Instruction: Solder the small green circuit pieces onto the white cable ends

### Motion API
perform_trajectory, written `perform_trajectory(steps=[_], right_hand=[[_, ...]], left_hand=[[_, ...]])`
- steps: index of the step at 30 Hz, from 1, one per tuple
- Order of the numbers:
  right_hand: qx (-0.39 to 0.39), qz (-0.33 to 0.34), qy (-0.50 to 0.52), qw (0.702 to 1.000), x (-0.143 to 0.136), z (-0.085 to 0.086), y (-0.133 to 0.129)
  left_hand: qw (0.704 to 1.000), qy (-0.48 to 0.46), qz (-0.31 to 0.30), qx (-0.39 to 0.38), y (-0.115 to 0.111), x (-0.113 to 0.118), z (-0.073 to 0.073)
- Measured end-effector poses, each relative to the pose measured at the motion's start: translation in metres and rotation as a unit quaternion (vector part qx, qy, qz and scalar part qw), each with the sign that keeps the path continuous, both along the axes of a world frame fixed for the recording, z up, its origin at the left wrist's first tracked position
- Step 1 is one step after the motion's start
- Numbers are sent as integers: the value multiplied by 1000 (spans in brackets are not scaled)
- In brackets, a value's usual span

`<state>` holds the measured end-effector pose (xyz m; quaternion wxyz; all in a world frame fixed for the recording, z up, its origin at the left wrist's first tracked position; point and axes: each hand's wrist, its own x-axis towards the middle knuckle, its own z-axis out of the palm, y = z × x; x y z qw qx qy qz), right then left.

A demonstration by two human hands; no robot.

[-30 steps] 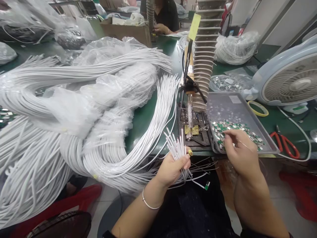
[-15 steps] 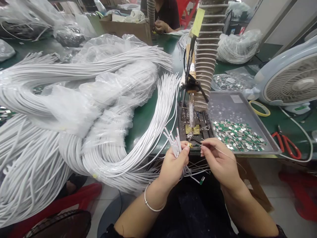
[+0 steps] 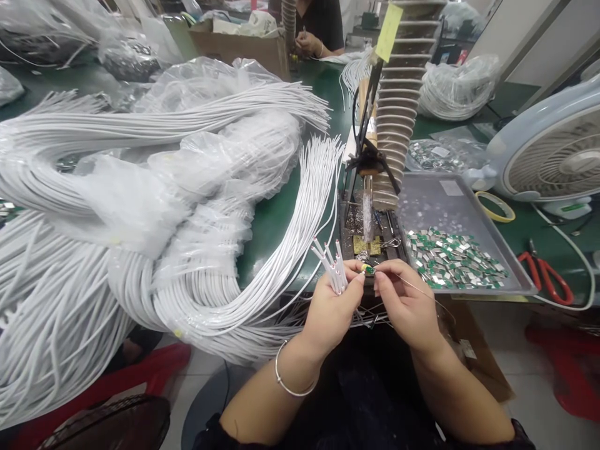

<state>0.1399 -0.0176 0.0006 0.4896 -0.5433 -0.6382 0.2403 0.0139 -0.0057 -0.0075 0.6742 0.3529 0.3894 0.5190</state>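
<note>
left hand [image 3: 330,309] curls round white, red-tipped cables [image 3: 335,274]; right hand [image 3: 409,306] pinches small green board [image 3: 370,270]

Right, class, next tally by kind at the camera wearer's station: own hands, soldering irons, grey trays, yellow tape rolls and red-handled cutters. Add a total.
Own left hand and right hand: 2
Soldering iron: 1
Grey tray: 1
Yellow tape roll: 1
Red-handled cutters: 1
Total: 6
</note>
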Motion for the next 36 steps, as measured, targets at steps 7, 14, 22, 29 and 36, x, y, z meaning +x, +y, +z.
perform_trajectory(steps=[7,14,22,29,36], right_hand=[[93,-12,-58,994,3,-5,-1],[185,-32,-19,982,1,-22,-6],[218,-5,-77,973,3,-13,-2],[231,-39,-123,964,1,-10,-1],[239,-43,-130,961,-1,-7,0]], left_hand=[[1000,13,15,-21,2,3,4],[998,13,19,-51,4,4,8],[998,3,26,-58,6,7,18],[997,-10,31,-68,4,6,24],[998,-6,31,-57,5,6,26]])
